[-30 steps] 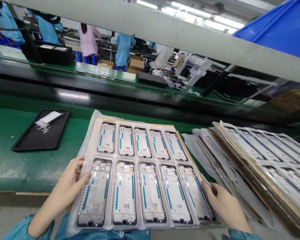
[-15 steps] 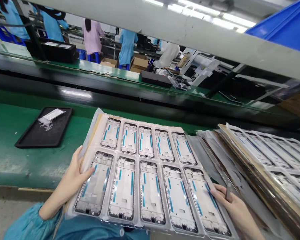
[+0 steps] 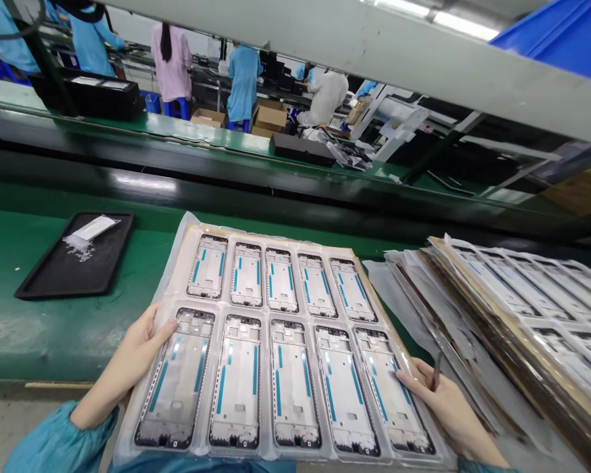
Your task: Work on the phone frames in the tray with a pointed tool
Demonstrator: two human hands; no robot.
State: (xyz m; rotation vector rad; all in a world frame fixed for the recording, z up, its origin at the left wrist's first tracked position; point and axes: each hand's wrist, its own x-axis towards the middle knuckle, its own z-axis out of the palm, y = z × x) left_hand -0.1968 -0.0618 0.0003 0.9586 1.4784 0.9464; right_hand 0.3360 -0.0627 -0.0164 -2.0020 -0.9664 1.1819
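Both my hands hold up a clear plastic tray point(image 3: 175, 276) lined with tan card, with several metal phone mid-frames in two rows. My left hand point(image 3: 134, 360) grips the tray's left edge, its thumb lying beside the nearest left frame point(image 3: 176, 378). My right hand point(image 3: 438, 402) holds the lower right corner, next to the nearest right frame point(image 3: 393, 391). Between its fingers stands a slim dark tool point(image 3: 436, 372), its tip hidden. Each frame has blue strips and a white backing.
A tall stack of similar trays point(image 3: 515, 309) lies to the right. On the green bench point(image 3: 64, 335) at left sits a black tray point(image 3: 44, 279) holding a white packet point(image 3: 92, 228). A grey beam point(image 3: 325, 56) crosses above; co-workers point(image 3: 243, 82) sit beyond the line.
The held tray has swung from a clockwise slant to a squarer position, and its lower right corner has moved left. My right hand has moved left with it, and the view has shifted slightly.
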